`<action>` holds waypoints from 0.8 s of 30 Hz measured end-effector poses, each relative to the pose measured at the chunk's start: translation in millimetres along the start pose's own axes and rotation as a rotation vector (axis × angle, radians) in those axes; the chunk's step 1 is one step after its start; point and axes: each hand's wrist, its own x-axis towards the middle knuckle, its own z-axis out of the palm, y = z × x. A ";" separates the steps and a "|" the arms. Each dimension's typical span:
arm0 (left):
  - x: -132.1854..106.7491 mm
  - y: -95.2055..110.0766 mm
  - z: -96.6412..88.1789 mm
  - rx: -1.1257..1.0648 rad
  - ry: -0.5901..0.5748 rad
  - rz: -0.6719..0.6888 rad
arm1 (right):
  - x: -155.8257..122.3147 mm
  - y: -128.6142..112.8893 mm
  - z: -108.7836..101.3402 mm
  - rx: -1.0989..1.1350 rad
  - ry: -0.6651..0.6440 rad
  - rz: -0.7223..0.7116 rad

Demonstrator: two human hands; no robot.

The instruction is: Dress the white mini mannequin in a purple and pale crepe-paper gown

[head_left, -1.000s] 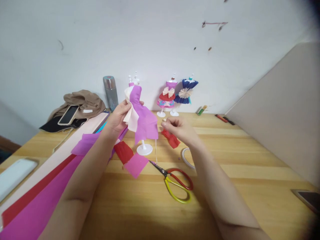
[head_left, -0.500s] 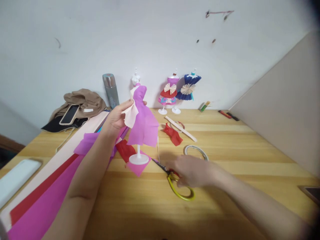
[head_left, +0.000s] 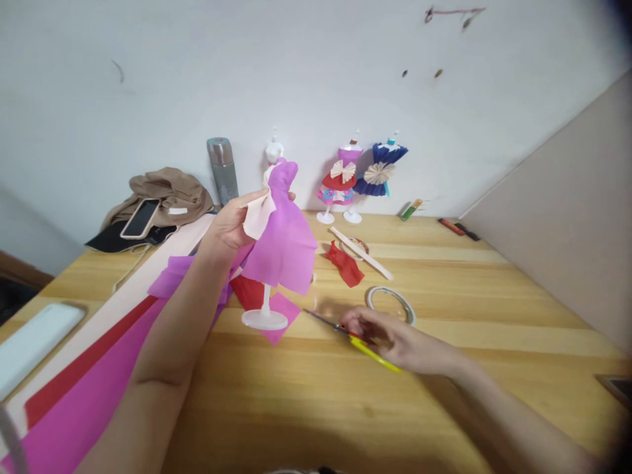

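Note:
My left hand (head_left: pixel 237 220) is closed around the waist of a small dress-form mannequin (head_left: pixel 265 319) that wears a purple crepe paper dress (head_left: pixel 284 243). A pale pink paper piece (head_left: pixel 259 215) is pinched against the dress's side under my thumb. The mannequin leans a little, its white round base low over a magenta paper square (head_left: pixel 282 313). My right hand (head_left: pixel 382 336) grips scissors (head_left: pixel 375 355) with yellow handles, blades pointing left toward that square. Just behind the right hand lies a white tape roll (head_left: pixel 390 303).
Two dressed mannequins, one pink and red (head_left: pixel 340 174), one navy (head_left: pixel 382 171), stand by the wall. Red paper (head_left: pixel 345 264) and a pale strip (head_left: pixel 363 253) lie mid-table. A flask (head_left: pixel 223 174), cap (head_left: pixel 123 235), phone (head_left: pixel 141 218) and long paper sheets (head_left: pixel 93 359) are at left.
My right hand has closed on the scissors and turned them, lifting the handles. The mannequin has tilted, its base shifting left, with my left hand still on it.

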 end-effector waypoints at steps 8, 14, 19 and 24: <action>-16.4 4.3 16.6 -0.056 -0.035 -0.056 | 6.8 23.1 -44.4 0.292 -0.028 -0.051; -20.0 -0.2 21.2 0.003 -0.006 -0.025 | 21.2 -7.4 -65.4 0.210 -0.244 -0.012; -24.5 -11.0 20.8 0.105 -0.018 -0.024 | 36.1 -16.3 -69.2 0.193 -0.266 -0.031; -22.4 -13.2 20.3 0.101 -0.061 -0.066 | 41.6 -15.1 -67.9 0.209 -0.289 -0.077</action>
